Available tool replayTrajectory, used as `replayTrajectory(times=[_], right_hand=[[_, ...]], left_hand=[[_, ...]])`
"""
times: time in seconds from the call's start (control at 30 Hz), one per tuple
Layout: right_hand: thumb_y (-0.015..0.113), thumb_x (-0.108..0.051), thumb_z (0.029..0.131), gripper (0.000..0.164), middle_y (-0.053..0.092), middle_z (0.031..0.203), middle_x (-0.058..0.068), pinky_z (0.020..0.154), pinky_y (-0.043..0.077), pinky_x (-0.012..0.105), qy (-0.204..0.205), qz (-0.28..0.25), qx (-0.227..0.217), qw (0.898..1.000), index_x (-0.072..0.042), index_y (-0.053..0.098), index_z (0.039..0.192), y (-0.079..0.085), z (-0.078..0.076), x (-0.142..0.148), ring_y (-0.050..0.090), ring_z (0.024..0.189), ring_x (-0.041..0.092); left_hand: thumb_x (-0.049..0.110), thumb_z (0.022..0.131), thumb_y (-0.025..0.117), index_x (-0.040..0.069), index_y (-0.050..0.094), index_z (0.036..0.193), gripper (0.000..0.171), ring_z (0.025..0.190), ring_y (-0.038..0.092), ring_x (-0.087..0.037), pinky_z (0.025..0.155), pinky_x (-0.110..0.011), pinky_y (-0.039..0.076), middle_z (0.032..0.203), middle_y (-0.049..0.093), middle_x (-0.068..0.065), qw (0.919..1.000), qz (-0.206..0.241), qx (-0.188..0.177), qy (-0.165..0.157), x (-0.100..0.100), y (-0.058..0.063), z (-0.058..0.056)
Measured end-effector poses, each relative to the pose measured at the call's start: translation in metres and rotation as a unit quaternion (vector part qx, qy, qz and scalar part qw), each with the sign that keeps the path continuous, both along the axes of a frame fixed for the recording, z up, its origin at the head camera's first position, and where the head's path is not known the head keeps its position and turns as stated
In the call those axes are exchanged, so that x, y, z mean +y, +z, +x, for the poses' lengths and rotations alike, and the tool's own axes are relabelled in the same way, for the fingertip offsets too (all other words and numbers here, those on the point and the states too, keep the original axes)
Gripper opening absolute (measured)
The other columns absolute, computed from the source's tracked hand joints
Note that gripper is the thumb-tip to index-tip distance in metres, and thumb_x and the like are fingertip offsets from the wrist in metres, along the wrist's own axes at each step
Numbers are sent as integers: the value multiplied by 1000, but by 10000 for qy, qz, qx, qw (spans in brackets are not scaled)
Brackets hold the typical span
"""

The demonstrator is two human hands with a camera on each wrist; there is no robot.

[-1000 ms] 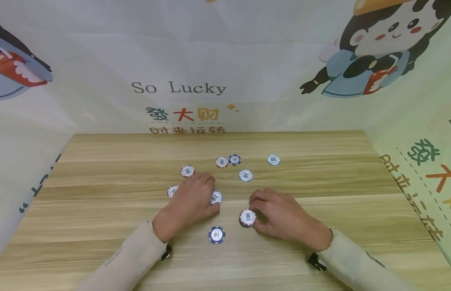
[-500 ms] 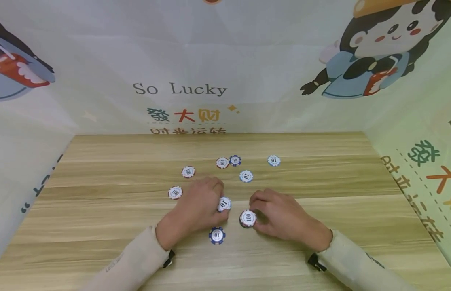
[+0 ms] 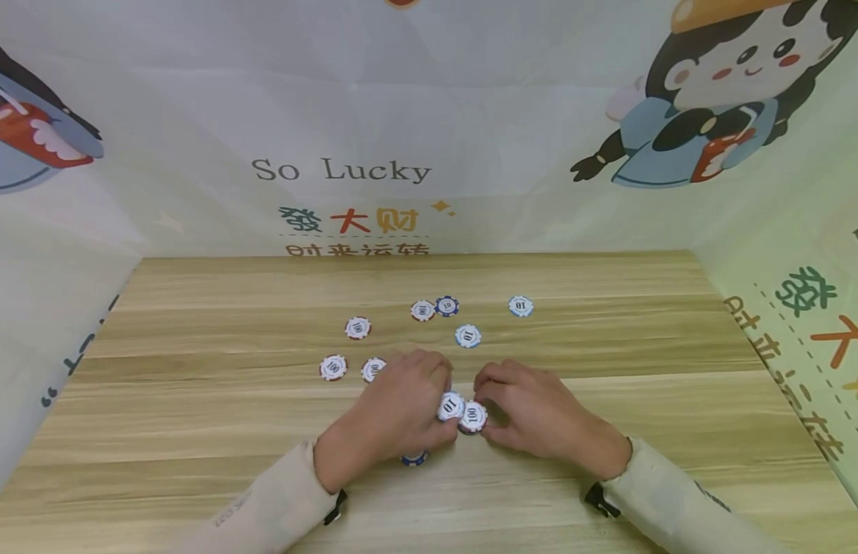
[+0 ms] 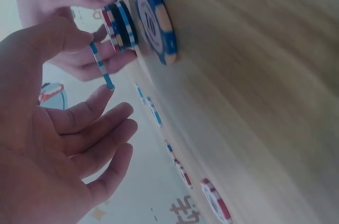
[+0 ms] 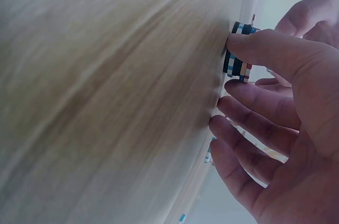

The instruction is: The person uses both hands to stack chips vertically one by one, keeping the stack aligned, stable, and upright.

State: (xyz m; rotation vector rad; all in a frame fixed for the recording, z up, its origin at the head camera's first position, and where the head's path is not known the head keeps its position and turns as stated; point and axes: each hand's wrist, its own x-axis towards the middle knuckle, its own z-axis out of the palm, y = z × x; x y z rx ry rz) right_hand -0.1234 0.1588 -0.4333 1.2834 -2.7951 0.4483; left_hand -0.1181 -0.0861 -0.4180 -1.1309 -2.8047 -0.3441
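A light-blue-edged poker chip (image 3: 451, 405) marked 10 is pinched between the thumb and index finger of my left hand (image 3: 404, 400); in the left wrist view this chip (image 4: 101, 65) is tilted, its other fingers spread. Beside it, my right hand (image 3: 539, 408) holds a short stack of poker chips (image 3: 475, 417) on the table by thumb and index finger. A red-edged 100 chip tops the stack. The stack's layered edges (image 5: 238, 65) show in the right wrist view. In the head view, the left chip overlaps the stack's edge; whether they touch I cannot tell.
A dark-blue chip (image 3: 415, 459) lies partly hidden under my left hand. Red-edged 100 chips (image 3: 333, 368) lie to the left and farther back. Beyond the hands are a blue chip (image 3: 447, 306) and light-blue chips (image 3: 468, 336). Printed cloth walls (image 3: 505, 169) enclose the wooden table.
My left hand has carried the light-blue chip rightward and nearer, up to the stack. It now uncovers a red 100 chip and partly covers the dark-blue one. My right hand stays in place.
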Motion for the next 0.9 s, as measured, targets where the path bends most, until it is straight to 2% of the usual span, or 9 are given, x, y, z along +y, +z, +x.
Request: replayTrajectory(times=[0.13, 0.27, 0.67, 0.9], right_hand=[[91, -25, 89, 26, 74, 121, 1, 81, 63, 40, -7, 17, 21, 10000, -12, 82, 109, -1, 0, 1, 70, 107, 21], [90, -25, 89, 27, 74, 121, 1, 81, 63, 40, 6, 5, 106, 9999, -12, 82, 110, -2, 0, 1, 70, 107, 21], [91, -26, 87, 31, 74, 121, 1, 83, 64, 42, 34, -20, 253, 9997, -11, 82, 112, -3, 1, 1, 70, 109, 21], [92, -28, 86, 35, 74, 123, 1, 83, 64, 42, 26, 12, 213, 9998, -12, 82, 115, -4, 0, 1, 69, 109, 21]], left_hand=[[41, 89, 81, 5, 71, 102, 39, 118, 68, -31, 100, -48, 57, 125, 73, -14, 9999, -89, -65, -65, 6, 0, 2], [42, 90, 81, 6, 71, 102, 39, 119, 68, -31, 101, -48, 56, 125, 73, -13, 9998, -166, -53, -92, 11, 0, 2], [45, 92, 78, 6, 72, 110, 44, 115, 66, -28, 96, -44, 56, 120, 72, -9, 9990, -395, 118, -160, 24, -9, 1], [46, 94, 78, 6, 72, 115, 46, 115, 65, -26, 94, -43, 55, 120, 72, -8, 9989, -444, 41, -153, 27, -9, 1]])
